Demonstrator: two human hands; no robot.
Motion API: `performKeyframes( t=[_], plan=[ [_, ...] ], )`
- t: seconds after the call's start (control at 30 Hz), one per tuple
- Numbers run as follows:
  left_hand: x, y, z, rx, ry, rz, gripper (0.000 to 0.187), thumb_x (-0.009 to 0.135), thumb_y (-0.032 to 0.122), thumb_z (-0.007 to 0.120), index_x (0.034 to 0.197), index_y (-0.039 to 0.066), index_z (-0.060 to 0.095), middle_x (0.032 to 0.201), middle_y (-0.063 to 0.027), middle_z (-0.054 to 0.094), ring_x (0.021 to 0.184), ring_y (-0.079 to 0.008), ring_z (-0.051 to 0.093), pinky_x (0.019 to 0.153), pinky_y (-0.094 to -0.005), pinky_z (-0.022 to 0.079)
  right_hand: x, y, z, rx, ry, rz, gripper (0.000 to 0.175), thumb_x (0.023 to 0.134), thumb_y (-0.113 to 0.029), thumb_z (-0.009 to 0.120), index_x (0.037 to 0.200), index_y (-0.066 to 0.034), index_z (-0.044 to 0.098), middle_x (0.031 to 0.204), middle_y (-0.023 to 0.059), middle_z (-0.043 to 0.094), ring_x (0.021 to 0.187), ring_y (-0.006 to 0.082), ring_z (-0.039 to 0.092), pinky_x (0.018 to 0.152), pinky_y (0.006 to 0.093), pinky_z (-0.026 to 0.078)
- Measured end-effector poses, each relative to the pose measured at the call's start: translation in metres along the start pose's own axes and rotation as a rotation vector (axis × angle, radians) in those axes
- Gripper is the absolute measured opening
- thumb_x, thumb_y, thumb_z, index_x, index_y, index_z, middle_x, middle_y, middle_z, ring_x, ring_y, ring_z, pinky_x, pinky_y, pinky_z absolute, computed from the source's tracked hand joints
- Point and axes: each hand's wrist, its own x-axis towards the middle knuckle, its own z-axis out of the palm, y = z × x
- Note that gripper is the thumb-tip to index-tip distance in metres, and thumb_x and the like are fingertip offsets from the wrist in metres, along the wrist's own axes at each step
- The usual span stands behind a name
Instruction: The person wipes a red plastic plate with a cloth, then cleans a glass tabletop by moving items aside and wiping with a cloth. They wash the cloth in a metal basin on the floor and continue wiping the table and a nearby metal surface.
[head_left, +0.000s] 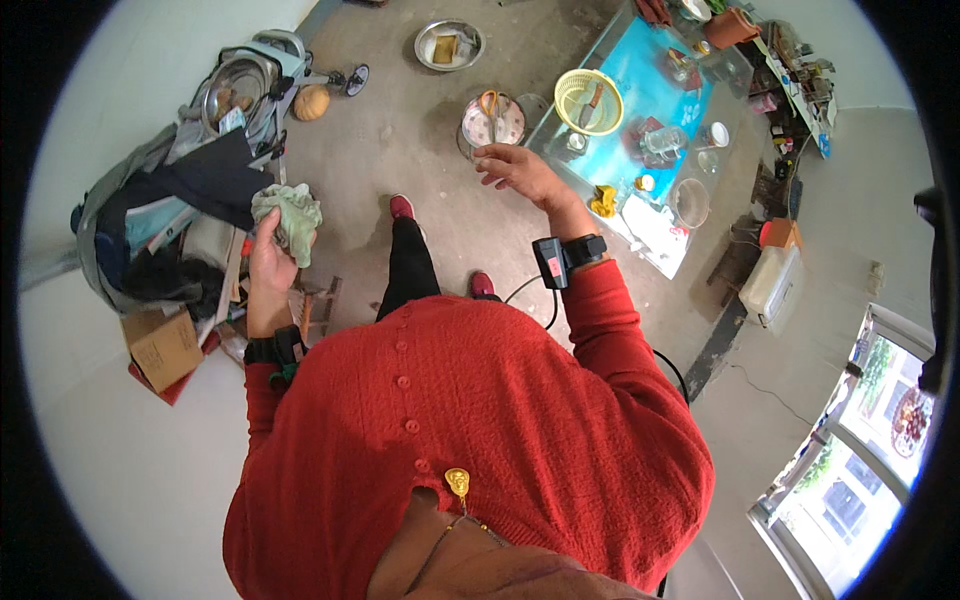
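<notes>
My left hand (271, 255) is closed on a crumpled pale green cloth (288, 222), held out to the left near the stroller. In front of me, my right hand (517, 174) is spread with nothing in it. Just beyond its fingers stands a small round stool (492, 129) with a patterned top. Orange-handled scissors (489, 105) lie on the stool. A yellow plastic basket (568, 90) sits on the glass-topped table's near corner, with a brown-handled knife (592, 103) inside.
A metal basin (422, 45) holding a yellowish block stands on the floor ahead. Left are a loaded stroller (291, 66), an orange pumpkin (312, 103) and a cardboard box (166, 352). Glass jars (664, 139) and a crumpled yellow cloth (603, 201) lie on the table (559, 159) at right.
</notes>
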Motion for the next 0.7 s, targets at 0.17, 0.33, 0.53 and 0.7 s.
performKeyframes(
  t=[0.17,0.33,0.53,0.7],
  plan=[
    [0.130,0.073,0.011,0.023,-0.105,-0.027,0.039,0.097,0.026,0.057,0.131,0.009,0.054,0.125,-0.0082,0.062,0.112,-0.0255,0.062,0.084,-0.0415,0.054,0.088,-0.025,-0.040,0.064,0.184,0.090,0.040,0.093,-0.027,0.059,0.125,-0.0025,0.059,0.101,0.0056,0.067,0.087,0.0151,0.065,0.075,0.0277,0.051],
    [0.249,0.143,0.044,0.157,-0.114,0.003,0.041,0.095,0.031,0.060,0.129,0.008,0.055,0.122,-0.0082,0.063,0.109,-0.0262,0.062,0.086,-0.0444,0.053,0.170,-0.057,-0.060,0.095,0.245,0.115,0.040,0.095,-0.027,0.058,0.127,-0.0032,0.058,0.104,0.0043,0.066,0.088,0.0137,0.064,0.074,0.0260,0.050],
    [0.386,0.172,0.127,0.169,-0.254,-0.234,0.042,0.094,0.022,0.061,0.132,0.007,0.052,0.127,-0.0090,0.061,0.114,-0.0254,0.060,0.097,-0.0400,0.050,0.215,-0.063,-0.089,0.138,0.337,0.096,0.037,0.095,-0.029,0.060,0.123,-0.0042,0.062,0.099,0.0054,0.066,0.086,0.0130,0.065,0.071,0.0274,0.051],
    [0.492,0.181,0.207,0.215,-0.412,-0.221,0.042,0.093,0.020,0.063,0.132,0.006,0.052,0.125,-0.0091,0.061,0.116,-0.0253,0.059,0.099,-0.0419,0.049,0.251,-0.038,-0.150,0.292,0.516,0.255,0.036,0.092,-0.014,0.056,0.126,-0.0005,0.058,0.106,0.0067,0.066,0.090,0.0170,0.066,0.076,0.0285,0.053]
  ],
)
